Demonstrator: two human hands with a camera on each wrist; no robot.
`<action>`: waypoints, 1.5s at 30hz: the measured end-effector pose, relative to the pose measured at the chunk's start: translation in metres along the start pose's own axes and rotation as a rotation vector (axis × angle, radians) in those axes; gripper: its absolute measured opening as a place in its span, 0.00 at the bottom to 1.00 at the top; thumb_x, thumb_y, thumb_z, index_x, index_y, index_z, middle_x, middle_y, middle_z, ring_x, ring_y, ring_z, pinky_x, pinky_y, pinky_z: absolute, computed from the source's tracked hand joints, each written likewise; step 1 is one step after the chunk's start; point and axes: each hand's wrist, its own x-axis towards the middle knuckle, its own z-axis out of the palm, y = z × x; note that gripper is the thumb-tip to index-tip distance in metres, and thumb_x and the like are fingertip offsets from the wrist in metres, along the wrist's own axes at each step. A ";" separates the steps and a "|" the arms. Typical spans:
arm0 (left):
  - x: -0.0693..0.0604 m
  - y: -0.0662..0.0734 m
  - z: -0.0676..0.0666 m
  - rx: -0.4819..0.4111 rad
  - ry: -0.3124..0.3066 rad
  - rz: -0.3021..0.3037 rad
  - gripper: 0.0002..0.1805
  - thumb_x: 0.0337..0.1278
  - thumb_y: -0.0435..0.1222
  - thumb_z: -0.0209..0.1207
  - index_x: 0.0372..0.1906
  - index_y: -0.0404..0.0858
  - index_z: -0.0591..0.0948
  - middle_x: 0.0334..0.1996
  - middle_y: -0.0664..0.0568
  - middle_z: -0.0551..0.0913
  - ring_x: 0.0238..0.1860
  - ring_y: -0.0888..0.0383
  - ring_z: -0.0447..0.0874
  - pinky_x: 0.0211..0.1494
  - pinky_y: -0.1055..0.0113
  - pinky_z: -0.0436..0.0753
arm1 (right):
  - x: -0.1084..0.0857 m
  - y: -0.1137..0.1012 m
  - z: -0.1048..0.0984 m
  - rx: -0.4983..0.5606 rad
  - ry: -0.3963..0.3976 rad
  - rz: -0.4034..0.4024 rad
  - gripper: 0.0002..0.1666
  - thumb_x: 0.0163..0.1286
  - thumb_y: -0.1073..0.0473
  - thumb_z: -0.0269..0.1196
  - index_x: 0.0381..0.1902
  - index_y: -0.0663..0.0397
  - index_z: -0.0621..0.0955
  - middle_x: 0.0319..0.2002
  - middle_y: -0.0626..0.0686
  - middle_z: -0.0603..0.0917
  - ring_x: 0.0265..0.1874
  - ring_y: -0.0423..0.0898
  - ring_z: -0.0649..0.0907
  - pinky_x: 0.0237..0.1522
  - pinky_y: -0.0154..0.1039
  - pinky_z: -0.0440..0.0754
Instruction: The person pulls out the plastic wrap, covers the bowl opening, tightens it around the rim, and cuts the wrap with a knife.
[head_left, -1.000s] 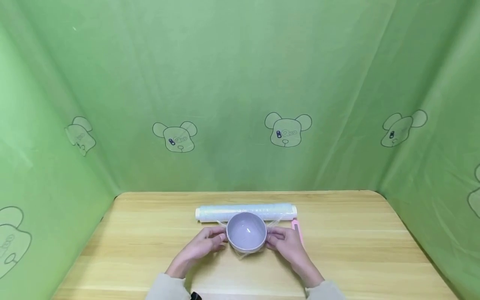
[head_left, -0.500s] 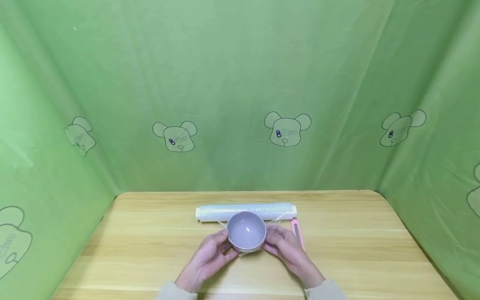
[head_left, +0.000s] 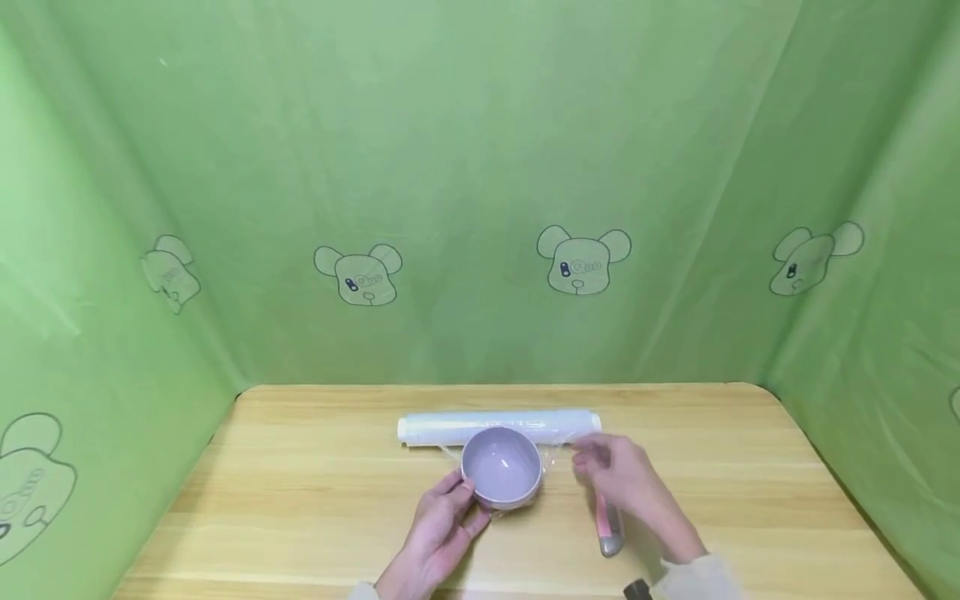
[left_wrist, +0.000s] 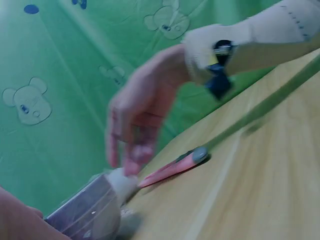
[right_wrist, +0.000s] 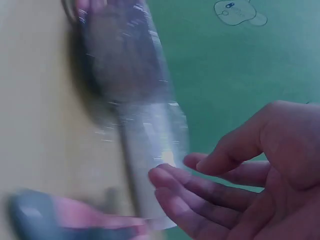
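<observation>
A lilac bowl (head_left: pixel 502 467) stands upright on the table, with clear plastic wrap (head_left: pixel 553 454) clinging about it and sticking out at the sides. My left hand (head_left: pixel 435 533) grips the bowl's left side, thumb near the rim. Apart from the bowl, on its right, my right hand (head_left: pixel 622 475) hovers with loosely bent fingers and nothing in them. Below that hand lies a pink and grey utility knife (head_left: pixel 609 525), partly covered by it in the head view. In the right wrist view the wrapped bowl (right_wrist: pixel 122 60) is blurred, and the right fingers (right_wrist: pixel 200 195) are parted.
Behind the bowl a roll of plastic wrap (head_left: pixel 442 428) lies crosswise on the wooden table (head_left: pixel 315 483). Green curtains (head_left: pixel 465 167) with bear prints enclose the back and both sides. A dark strap-like item (left_wrist: pixel 220 70) is on the right sleeve.
My right hand has let go of the bowl's right side and moved right, over the knife. The left hand has moved from the side to a hold lower round the bowl.
</observation>
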 end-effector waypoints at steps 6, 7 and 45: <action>-0.002 -0.005 0.006 0.004 0.043 0.055 0.40 0.75 0.27 0.47 0.76 0.20 0.35 0.78 0.25 0.36 0.79 0.31 0.38 0.76 0.32 0.57 | 0.035 -0.026 -0.010 -0.212 0.031 -0.232 0.16 0.72 0.70 0.60 0.56 0.62 0.83 0.48 0.58 0.88 0.48 0.55 0.86 0.53 0.52 0.87; -0.002 -0.007 0.007 0.003 0.050 0.061 0.41 0.75 0.27 0.47 0.76 0.21 0.34 0.78 0.25 0.35 0.79 0.31 0.36 0.75 0.31 0.57 | 0.043 -0.027 -0.008 -0.227 0.013 -0.270 0.17 0.72 0.69 0.60 0.56 0.61 0.83 0.51 0.58 0.87 0.50 0.56 0.85 0.54 0.53 0.86; 0.024 0.015 -0.013 -0.062 0.059 0.126 0.31 0.80 0.27 0.36 0.78 0.23 0.41 0.78 0.26 0.46 0.79 0.34 0.45 0.82 0.48 0.50 | 0.067 0.002 0.008 -0.301 -0.154 -0.309 0.23 0.70 0.74 0.54 0.58 0.58 0.84 0.51 0.60 0.87 0.48 0.55 0.84 0.53 0.55 0.84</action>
